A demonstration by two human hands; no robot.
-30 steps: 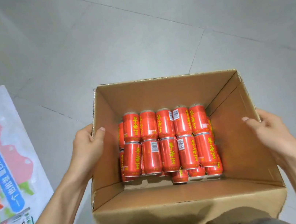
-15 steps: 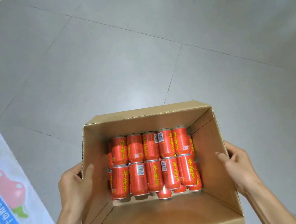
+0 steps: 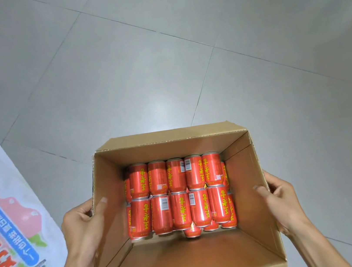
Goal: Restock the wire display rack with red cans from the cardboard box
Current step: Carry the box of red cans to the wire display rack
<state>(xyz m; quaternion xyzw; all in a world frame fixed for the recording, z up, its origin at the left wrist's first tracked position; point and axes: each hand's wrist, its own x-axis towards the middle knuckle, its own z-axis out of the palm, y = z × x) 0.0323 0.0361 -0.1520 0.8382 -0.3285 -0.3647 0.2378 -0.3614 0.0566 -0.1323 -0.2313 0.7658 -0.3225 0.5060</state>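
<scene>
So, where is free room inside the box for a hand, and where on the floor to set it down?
In the cardboard box, the bare strip between the red cans and the near wall is free; the far part is packed with cans. The grey floor beyond and right of the box is bare; a printed sack covers the left.
</scene>
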